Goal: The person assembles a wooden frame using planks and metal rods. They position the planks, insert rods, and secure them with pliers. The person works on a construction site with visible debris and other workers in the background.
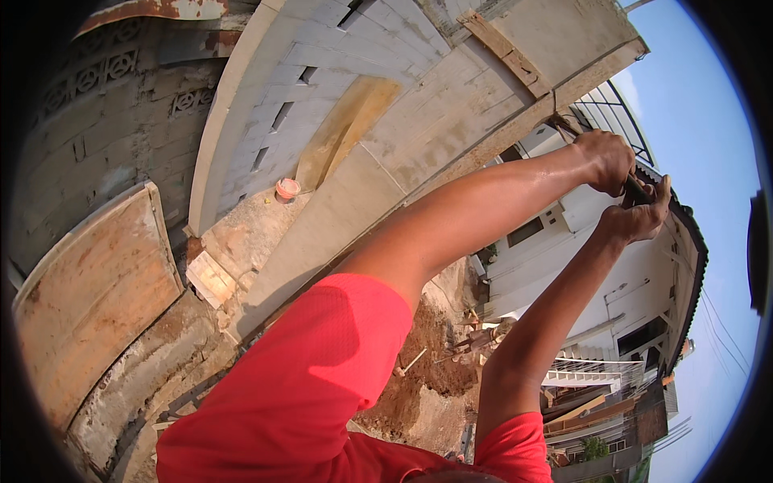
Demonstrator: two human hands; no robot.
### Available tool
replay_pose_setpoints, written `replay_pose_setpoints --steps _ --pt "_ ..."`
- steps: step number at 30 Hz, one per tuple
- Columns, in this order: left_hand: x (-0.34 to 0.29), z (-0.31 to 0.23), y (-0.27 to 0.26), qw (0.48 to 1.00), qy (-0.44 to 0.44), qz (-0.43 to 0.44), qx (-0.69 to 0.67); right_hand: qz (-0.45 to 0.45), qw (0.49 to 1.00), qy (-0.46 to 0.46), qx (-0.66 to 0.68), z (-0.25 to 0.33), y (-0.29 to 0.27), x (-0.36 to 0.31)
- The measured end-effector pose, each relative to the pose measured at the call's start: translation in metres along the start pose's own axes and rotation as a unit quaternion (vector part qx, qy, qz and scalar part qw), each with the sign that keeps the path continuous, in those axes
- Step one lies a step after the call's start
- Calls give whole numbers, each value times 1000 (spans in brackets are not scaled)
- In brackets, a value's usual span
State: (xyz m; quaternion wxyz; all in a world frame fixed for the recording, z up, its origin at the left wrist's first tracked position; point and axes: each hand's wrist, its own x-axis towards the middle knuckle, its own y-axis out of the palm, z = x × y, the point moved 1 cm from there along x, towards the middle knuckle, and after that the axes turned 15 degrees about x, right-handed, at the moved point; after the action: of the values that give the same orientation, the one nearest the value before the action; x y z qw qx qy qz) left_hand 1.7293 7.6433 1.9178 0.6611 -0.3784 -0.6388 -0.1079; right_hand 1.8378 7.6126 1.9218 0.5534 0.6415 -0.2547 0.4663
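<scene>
Both my arms reach up to the upper right, in red short sleeves. My left hand is closed around a dark tool, and my right hand grips its handle end just beyond. The tool's narrow metal end shows past my left hand, beside the lower edge of a long wooden board fixed along the wall. It looks like pincers, but its jaws are too small to make out clearly. A short piece of wire hangs at the board there.
Left of my arms rises a grey block wall, with a plywood sheet leaning on it and an orange bucket nearby. A large wooden panel stands far left. Below, another person is on the dirt ground near a white house.
</scene>
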Motion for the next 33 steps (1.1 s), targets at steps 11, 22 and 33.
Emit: replay_pose_setpoints --steps 11,22,33 --pt "24 13 -25 949 117 270 -110 351 899 182 190 19 -21 30" --pt "14 2 37 883 4 -465 -58 90 981 156 70 11 23 59" --pt "14 -6 46 863 -15 -505 -17 -29 992 120 40 4 38 58"
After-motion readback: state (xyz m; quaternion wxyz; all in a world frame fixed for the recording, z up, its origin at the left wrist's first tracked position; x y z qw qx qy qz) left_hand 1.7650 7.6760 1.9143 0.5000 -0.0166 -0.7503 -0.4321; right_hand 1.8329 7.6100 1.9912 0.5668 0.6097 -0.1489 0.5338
